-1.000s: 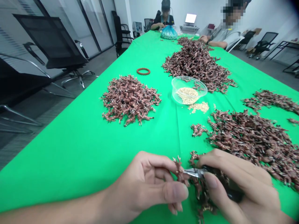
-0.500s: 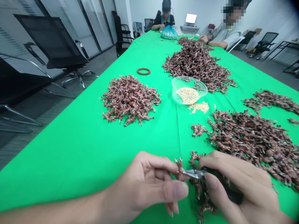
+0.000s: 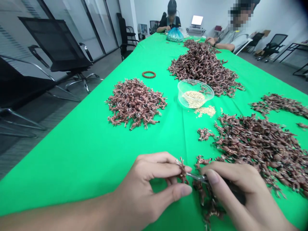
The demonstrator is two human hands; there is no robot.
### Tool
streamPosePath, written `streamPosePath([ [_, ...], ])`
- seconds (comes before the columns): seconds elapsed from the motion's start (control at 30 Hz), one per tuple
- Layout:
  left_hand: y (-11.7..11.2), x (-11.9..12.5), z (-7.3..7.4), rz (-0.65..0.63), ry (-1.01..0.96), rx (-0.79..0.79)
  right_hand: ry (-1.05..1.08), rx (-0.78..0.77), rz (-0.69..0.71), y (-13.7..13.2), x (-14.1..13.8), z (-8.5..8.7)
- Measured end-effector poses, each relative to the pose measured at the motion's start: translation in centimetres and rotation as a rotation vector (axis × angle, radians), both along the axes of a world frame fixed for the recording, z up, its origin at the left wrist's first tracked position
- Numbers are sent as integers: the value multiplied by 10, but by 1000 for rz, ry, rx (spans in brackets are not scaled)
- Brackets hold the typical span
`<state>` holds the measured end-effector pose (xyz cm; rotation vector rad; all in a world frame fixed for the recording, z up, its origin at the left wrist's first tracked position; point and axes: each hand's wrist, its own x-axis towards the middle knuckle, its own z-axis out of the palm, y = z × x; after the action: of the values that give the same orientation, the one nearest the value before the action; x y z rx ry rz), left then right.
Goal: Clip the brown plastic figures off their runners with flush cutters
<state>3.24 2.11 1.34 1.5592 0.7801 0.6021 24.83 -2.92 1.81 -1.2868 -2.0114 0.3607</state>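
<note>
Between the fingers of my left hand [image 3: 154, 184] is a small brown reindeer figurine [image 3: 182, 171] with pale antlers pointing up. My right hand [image 3: 240, 189] is closed around black-handled pliers [image 3: 197, 177]. Their slim metal tips touch the figurine's right side or come very close to it; whether they grip a part is too small to tell. Several like figurines [image 3: 203, 192] lie on the green cloth just under and beside the pliers. Part of the pliers' handle is hidden by my right fingers.
A clear plastic tub [image 3: 196, 93] holds small gold pieces, with more gold pieces [image 3: 205, 111] spilled in front. Figurine piles lie left [image 3: 137, 104], right [image 3: 260, 147] and far [image 3: 204, 64]. A brown bead bracelet [image 3: 149, 74] and a blue bag [image 3: 175, 34] rest on the table. Two people sit beyond.
My left fingers have shifted on the figurine, which now sits slightly further left and is turned. My right hand has rolled, bringing the pliers to a different angle.
</note>
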Motion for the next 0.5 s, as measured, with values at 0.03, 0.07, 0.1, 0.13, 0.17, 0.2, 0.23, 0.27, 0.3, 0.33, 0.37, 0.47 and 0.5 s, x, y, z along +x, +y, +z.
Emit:
streamPosePath([
  [0.03,0,0,-2,8,-5,-45,9,22,-1,2,0,0],
  [0.07,0,0,-4,14,-19,-109,9,34,-2,3,0,-1],
  [0.1,-1,0,-7,19,-46,-184,-1,48,-9,4,1,-1],
  [0.13,-1,-1,-9,21,-79,-265,-20,82,-15,5,1,-3],
  [0.17,-1,-1,-11,18,-119,-345,-47,143,-26,6,2,-4],
  [0.2,-1,-1,-12,13,-158,-420,-79,224,-45,6,3,-5],
  [0.23,-1,-1,-12,8,-192,-481,-117,305,-65,5,5,-6],
  [0.27,-1,-1,-11,4,-222,-525,-153,374,-82,4,6,-6],
  [0.3,0,0,-10,-2,-245,-560,-190,420,-94,3,6,-6],
  [0.33,-1,0,-8,-10,-260,-591,-229,442,-101,2,7,-5],
  [0.37,-1,1,-6,-18,-266,-616,-267,452,-99,1,8,-3],
  [0.47,-2,2,-1,-44,-258,-668,-374,502,-82,-2,11,-1],
  [0.5,-2,2,0,-54,-251,-679,-399,528,-80,-3,12,-1],
])
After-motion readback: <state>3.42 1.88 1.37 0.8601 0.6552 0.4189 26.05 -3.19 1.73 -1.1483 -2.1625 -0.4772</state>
